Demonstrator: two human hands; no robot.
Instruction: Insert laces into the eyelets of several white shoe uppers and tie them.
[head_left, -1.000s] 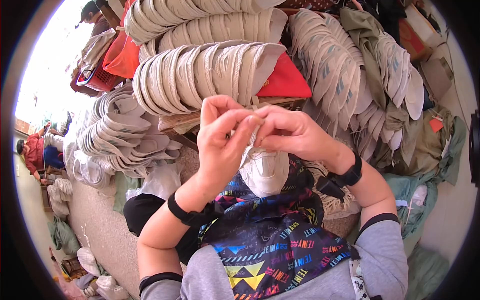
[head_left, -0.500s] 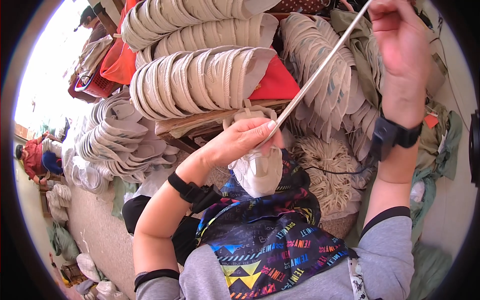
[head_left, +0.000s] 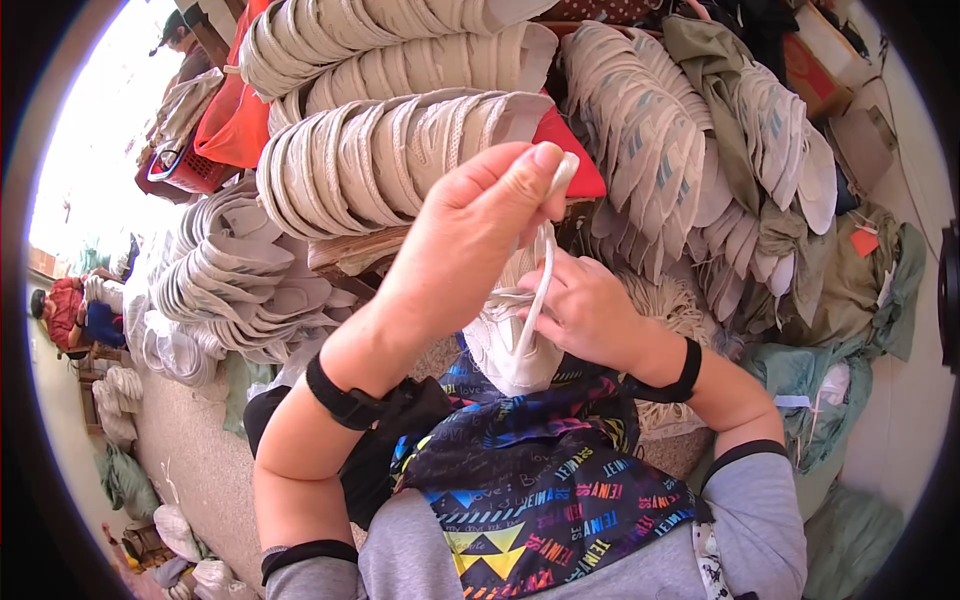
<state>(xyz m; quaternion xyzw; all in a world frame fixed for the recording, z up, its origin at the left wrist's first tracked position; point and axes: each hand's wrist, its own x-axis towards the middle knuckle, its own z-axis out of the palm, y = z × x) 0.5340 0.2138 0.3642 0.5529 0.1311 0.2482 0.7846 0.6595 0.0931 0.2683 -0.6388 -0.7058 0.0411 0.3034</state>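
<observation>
A white sneaker (head_left: 500, 350) rests toe toward me on my lap, over the patterned apron (head_left: 560, 450). My left hand (head_left: 480, 220) is raised above it, closed on a white shoelace (head_left: 547, 265) pinched between thumb and forefinger. From there the lace hangs in a loose curve down to the front of the shoe. Lower and to the right, my right hand (head_left: 590, 305) is closed, its curled fingers against the sneaker's lacing area beside the lace. What those fingertips grip is hidden. Dark bands circle both forearms.
Rows of nested beige shoe uppers (head_left: 390, 160) lie on a wooden bench (head_left: 350, 250) ahead. More uppers (head_left: 640, 140) hang at right, above a bundle of pale laces (head_left: 670, 310). A stack of uppers (head_left: 240, 270) stands left. Another person (head_left: 65, 315) sits far left.
My right hand has come down from the upper right to the shoe. My left hand has risen from the shoe, holding the lace. The lace, earlier stretched taut to the upper right, now hangs slack.
</observation>
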